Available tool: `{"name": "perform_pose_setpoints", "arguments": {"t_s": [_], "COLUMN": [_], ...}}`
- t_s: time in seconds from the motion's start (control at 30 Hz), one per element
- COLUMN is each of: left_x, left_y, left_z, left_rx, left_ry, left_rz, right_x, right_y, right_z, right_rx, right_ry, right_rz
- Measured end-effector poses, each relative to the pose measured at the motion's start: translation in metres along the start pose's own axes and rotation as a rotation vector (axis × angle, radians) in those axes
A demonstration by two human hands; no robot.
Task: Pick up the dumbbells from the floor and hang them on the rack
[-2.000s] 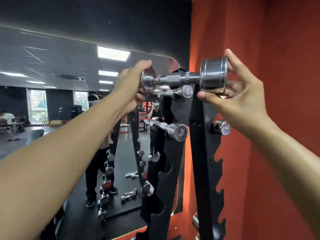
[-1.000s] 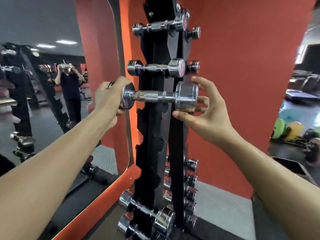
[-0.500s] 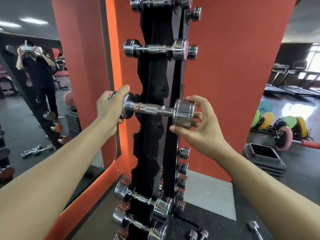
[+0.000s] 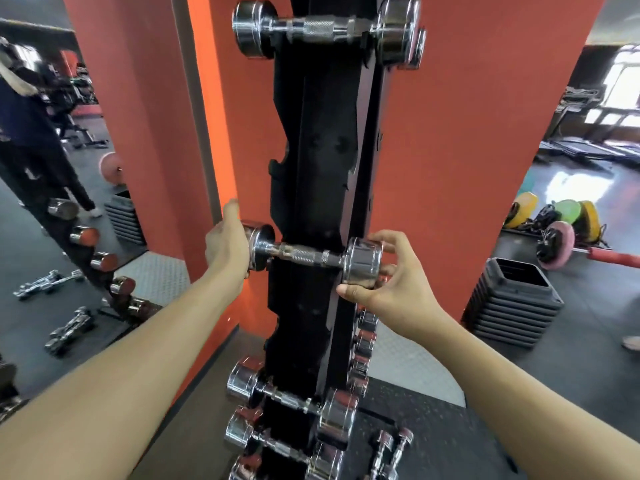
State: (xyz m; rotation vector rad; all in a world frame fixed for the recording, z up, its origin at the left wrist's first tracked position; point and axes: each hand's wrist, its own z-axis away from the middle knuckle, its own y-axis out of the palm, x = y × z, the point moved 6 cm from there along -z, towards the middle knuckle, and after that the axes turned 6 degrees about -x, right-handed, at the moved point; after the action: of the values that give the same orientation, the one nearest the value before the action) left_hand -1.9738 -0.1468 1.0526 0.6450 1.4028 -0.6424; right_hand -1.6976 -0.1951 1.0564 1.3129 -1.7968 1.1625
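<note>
Seating chrome dumbbell [image 4: 313,257] across the black vertical rack [image 4: 322,174], mid-height, handle lying horizontal over the two notched uprights. Left hand [image 4: 227,242] cupped against the outer face of the left head, fingers hidden behind it, so full wrap not confirmable; right hand [image 4: 388,282] pinching the right head, thumb under, fingers over the top. Whether the handle already sits in the notches: cannot tell, uprights too dark. To do it well: keep the bar level, lower both ends together so both notches catch at once, then ease the load off gradually and check for roll before letting go. Keep fingertips off the inner faces of the heads, pinch risk against the uprights. Empty notches just above, one dumbbell [image 4: 325,27] racked at the top, more racked [image 4: 291,400] below. Small pair of dumbbells [image 4: 389,452] on the floor right of the rack base, probably next.
</note>
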Motion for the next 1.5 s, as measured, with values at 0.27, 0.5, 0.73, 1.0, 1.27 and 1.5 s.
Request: {"name": "perform_pose_setpoints", "arguments": {"t_s": [0.27,0.5,0.73,1.0,1.27,1.5], "left_x": [0.022,-0.012,-0.117,-0.153,-0.139,-0.108], "left_y": [0.01,-0.015,0.014,0.078,0.228,0.393], "left_z": [-0.025,-0.005,0.115,0.236,0.397,0.577], "left_rx": [0.034,-0.046,0.069,0.336,0.509,0.755], "left_ry": [0.212,0.494,0.995,1.134,1.066,1.086], "left_rz": [0.055,-0.119,0.056,-0.045,-0.029,-0.103], "right_x": [-0.007,0.01,0.076,0.119,0.08,0.029], "right_y": [0.007,-0.003,-0.057,-0.179,-0.406,-0.632], "right_z": [0.0,0.003,-0.025,-0.025,0.041,0.137], "right_rx": [0.11,0.156,-0.178,-0.408,-0.55,-0.67], "right_ry": [-0.054,-0.089,-0.211,-0.359,-0.223,-0.029], "right_rz": [0.091,0.189,0.145,0.253,0.544,0.819]}}
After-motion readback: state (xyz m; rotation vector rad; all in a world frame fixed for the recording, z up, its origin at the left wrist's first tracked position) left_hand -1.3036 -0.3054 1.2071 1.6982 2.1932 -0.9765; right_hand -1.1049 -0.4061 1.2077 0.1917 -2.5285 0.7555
